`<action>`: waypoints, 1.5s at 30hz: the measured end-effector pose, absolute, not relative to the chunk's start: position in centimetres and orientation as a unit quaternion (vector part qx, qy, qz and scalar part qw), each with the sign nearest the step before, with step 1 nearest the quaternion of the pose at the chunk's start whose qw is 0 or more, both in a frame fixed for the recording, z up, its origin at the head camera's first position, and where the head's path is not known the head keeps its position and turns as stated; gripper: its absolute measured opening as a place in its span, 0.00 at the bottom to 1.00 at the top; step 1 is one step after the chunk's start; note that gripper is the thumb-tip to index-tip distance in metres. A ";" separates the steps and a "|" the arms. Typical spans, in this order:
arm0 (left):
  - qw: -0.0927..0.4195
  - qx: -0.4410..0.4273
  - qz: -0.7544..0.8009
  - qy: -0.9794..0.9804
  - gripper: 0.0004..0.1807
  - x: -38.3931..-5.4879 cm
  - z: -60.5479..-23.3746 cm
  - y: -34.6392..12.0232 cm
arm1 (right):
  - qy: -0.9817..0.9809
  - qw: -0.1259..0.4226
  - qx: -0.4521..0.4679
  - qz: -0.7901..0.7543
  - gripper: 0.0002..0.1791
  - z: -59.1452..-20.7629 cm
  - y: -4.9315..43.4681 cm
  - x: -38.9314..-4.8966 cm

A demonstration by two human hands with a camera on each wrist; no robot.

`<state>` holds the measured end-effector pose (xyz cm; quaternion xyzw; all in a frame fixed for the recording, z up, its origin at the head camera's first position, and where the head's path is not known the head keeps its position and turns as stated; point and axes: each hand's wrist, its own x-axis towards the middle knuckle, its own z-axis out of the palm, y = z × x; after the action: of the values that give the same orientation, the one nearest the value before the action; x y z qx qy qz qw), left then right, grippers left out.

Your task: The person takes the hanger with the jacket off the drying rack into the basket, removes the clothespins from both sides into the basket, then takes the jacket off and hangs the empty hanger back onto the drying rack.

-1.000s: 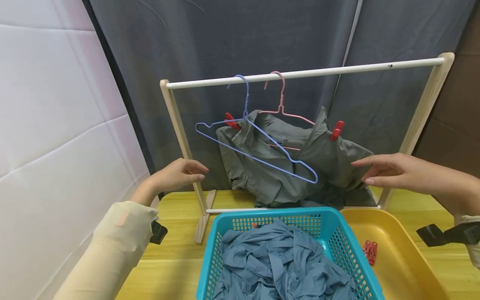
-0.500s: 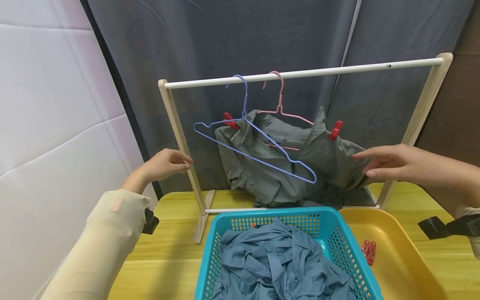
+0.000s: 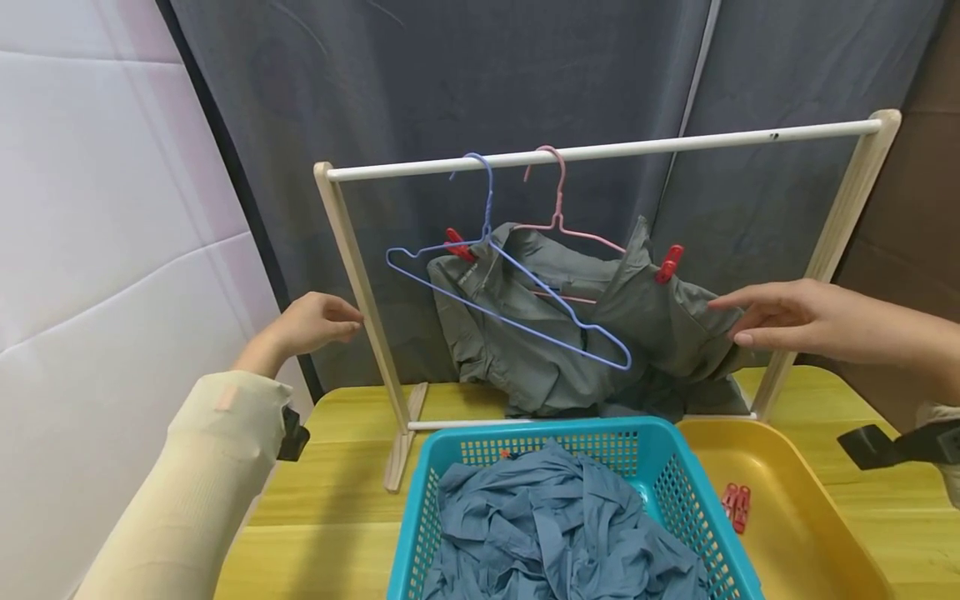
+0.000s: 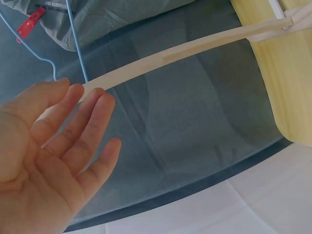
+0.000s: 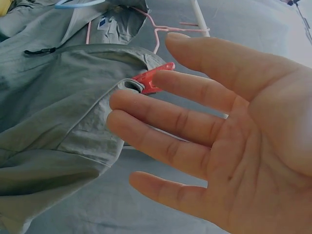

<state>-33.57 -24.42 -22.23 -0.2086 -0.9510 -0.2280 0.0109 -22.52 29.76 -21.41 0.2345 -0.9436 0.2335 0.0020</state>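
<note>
My left hand [image 3: 303, 322] hovers by the rack's left post, fingers relaxed and holding nothing. On the other side my right hand [image 3: 795, 317] is held near the right sleeve of a grey-green garment [image 3: 555, 333], its palm bare in the right wrist view. That garment hangs from a pink hanger [image 3: 558, 200], with one red clothespin [image 3: 459, 243] on its left shoulder and another red clothespin [image 3: 670, 263] on its right. In front of it a bare blue hanger [image 3: 517, 329] hooks over the rail, tilted down to the right.
A drying rack with a white rail [image 3: 712, 143] stands on the yellow table [image 3: 330, 467]. In front sits a turquoise basket [image 3: 652, 429] holding a crumpled blue-grey cloth [image 3: 555, 525]. A yellow tray [image 3: 795, 500] at right contains red clothespins [image 3: 738, 507]. A grey curtain hangs behind.
My left hand has drawn away to the left from the blue hanger and risen slightly. The right hand has lifted a little. Both hangers and the garment stay in place.
</note>
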 end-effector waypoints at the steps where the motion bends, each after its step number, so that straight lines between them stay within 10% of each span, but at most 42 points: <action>1: 0.014 -0.205 -0.225 -0.952 0.16 -33.6 -22.2 -24.4 | -0.945 0.004 0.232 0.231 0.26 -21.4 29.8 -22.5; 31: 0.125 -0.128 -0.293 -0.939 0.17 -35.3 -23.8 -22.8 | -0.949 0.014 0.201 0.244 0.24 -21.2 32.5 -24.3; 45: 0.265 -0.082 -0.330 -0.902 0.11 -35.8 -25.9 -22.3 | -0.941 0.075 0.191 0.270 0.20 -20.7 31.6 -25.2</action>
<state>-35.80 -22.33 -25.92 -0.0821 -0.9021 -0.3304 0.2650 -25.15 31.58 -20.67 0.1907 -0.9409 0.2700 0.0746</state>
